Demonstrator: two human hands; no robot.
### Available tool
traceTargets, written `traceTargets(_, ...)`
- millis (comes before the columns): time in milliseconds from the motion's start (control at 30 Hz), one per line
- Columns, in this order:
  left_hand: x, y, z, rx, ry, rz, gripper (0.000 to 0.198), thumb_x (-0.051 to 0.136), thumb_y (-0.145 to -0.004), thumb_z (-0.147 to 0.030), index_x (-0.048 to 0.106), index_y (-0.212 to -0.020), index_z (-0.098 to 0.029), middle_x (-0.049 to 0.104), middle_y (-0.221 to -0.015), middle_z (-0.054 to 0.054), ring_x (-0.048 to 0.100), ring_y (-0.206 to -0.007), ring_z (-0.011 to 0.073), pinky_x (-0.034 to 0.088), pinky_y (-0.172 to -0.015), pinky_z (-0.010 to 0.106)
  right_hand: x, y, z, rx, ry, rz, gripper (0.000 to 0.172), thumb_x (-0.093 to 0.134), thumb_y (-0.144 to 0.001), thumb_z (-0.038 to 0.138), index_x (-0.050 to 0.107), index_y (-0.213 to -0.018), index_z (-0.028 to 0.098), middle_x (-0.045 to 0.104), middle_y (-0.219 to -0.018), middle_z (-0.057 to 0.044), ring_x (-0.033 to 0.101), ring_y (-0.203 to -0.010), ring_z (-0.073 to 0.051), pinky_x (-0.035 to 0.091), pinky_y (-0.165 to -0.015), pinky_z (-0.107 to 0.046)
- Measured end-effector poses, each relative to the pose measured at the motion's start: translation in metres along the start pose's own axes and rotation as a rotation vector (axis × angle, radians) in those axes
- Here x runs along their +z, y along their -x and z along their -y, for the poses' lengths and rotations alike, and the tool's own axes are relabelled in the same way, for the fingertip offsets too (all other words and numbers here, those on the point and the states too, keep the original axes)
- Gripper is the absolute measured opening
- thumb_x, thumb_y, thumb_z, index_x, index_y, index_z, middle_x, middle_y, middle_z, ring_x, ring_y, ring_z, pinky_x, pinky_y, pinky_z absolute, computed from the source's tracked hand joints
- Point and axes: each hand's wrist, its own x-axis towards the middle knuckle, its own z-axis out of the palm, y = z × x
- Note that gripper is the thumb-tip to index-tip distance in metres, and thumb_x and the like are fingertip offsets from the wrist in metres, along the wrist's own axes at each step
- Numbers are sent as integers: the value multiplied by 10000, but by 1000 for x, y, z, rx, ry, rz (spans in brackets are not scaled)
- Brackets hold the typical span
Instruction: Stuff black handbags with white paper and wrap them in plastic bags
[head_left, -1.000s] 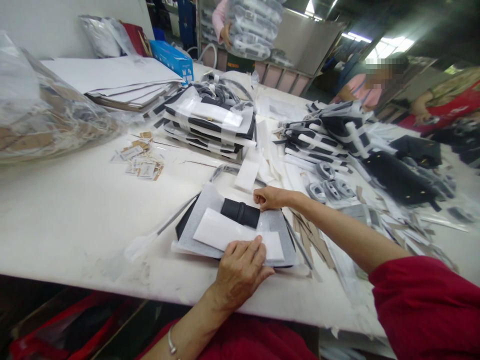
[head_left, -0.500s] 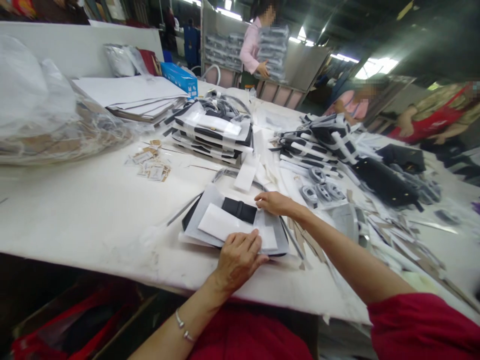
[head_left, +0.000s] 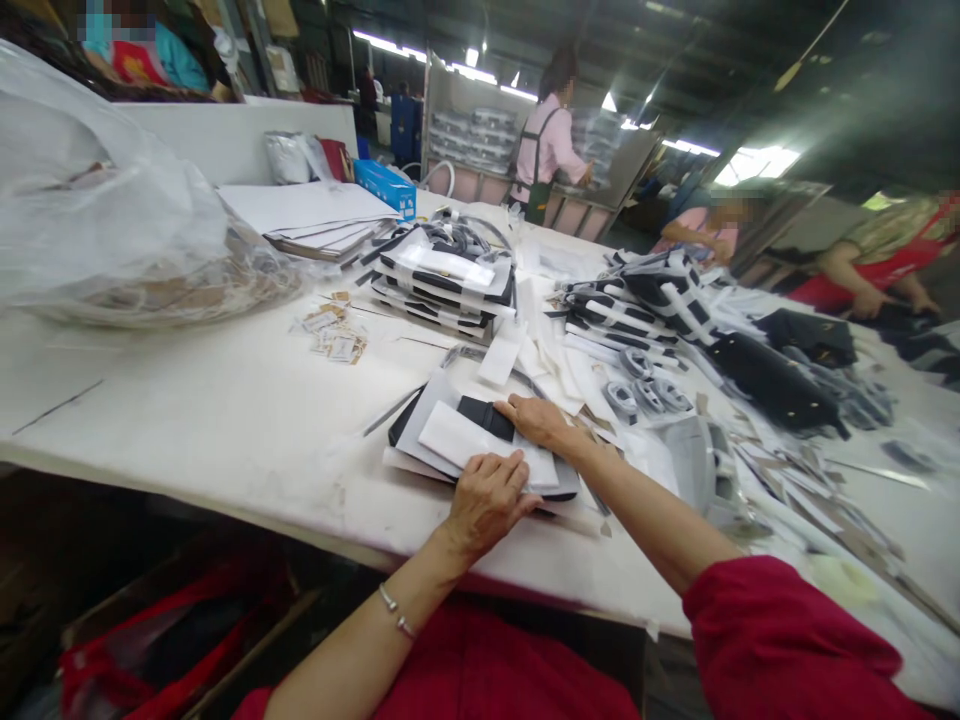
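A flat black piece wrapped in grey-white sheets point(head_left: 420, 425) lies near the front edge of the white table point(head_left: 187, 420). A white strip point(head_left: 457, 440) and a black rolled strap point(head_left: 486, 414) rest on top of it. My left hand point(head_left: 489, 497) lies flat on the near end of the white strip, fingers stretched out. My right hand point(head_left: 534, 418) rests on the far right side of the piece, next to the black strap, fingers slightly curled and touching the wrapping.
A stack of wrapped black-and-white pieces point(head_left: 446, 280) stands behind. More such pieces, grey rolled straps point(head_left: 645, 395) and a black bag point(head_left: 772, 385) lie to the right. Small tags point(head_left: 334, 335), a paper stack point(head_left: 315, 215) and a big plastic bag point(head_left: 112, 230) are left. Other people work beyond.
My head has lifted, so the view shows more of the room. My right hand slid a little toward me along the piece. My left hand stays on the white strip.
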Motion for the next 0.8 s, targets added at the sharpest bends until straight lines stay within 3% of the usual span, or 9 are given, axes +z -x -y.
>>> traceTargets(100,1,-2,0,-7,-2,15,404,550,-919,-519,595,-1128,-177,668,-1218,93,609,-941,224,427,-809,388,3,2,2,20,-11,-28,586,181,-1017,571,572,-1197,174,707,-1038,-165,663,-1012,-263,444,-815,-327)
traceTargets(233,-1,-2,0,-5,20,7,381,560,-918,-502,592,-1105,-172,665,-1217,88,602,-935,225,429,-809,391,-19,7,-3,-14,-58,-23,466,278,-1032,513,599,-1154,197,710,-1092,-100,658,-1015,-210,443,-831,-270)
traceTargets(333,-4,-3,0,-8,33,21,396,570,-907,-518,589,-1096,-172,664,-1194,97,601,-919,222,437,-796,389,-38,30,-1,-29,-83,-54,459,262,-1040,479,581,-1216,199,680,-1203,-98,635,-1081,-215,440,-896,-292)
traceTargets(400,-6,-3,-1,-20,53,41,403,580,-896,-530,590,-1080,-172,669,-1159,98,601,-915,224,448,-788,392,-35,54,8,-62,-106,-124,494,227,-1039,477,536,-1303,197,636,-1292,-116,601,-1162,-231,429,-960,-327)
traceTargets(467,-7,-3,-2,-45,81,70,376,577,-906,-495,590,-1084,-165,678,-1106,98,601,-926,233,461,-790,397,-17,82,18,-136,-141,-279,522,239,-1030,484,483,-1385,189,580,-1373,-139,544,-1255,-255,400,-1037,-381)
traceTargets(567,-13,-4,0,-53,105,141,242,544,-937,-316,589,-1113,-156,686,-1035,89,608,-934,224,479,-802,383,29,115,30,-246,-171,-522,556,343,-1001,484,410,-1459,177,570,-1381,-171,537,-1272,-299,399,-1068,-470)
traceTargets(700,-40,-13,18,120,161,277,163,520,-935,-220,609,-1059,-163,695,-990,68,627,-913,191,494,-809,328,72,130,33,-296,-152,-654,620,454,-963,459,320,-1505,189,585,-1362,-172,574,-1226,-315,466,-1010,-485)
traceTargets(767,-60,-23,37,143,148,269,169,477,-955,-199,620,-1038,-164,694,-1056,77,630,-946,187,493,-825,321,76,130,33,-335,-97,-680,629,513,-939,411,335,-1497,181,586,-1360,-173,565,-1235,-321,467,-1011,-492)
traceTargets(800,-69,-29,49,102,107,209,194,461,-964,-196,618,-1074,-165,667,-1175,89,617,-1029,193,482,-872,332,76,129,32,-354,-60,-687,612,532,-930,371,363,-1482,169,582,-1364,-177,555,-1247,-321,458,-1022,-493)
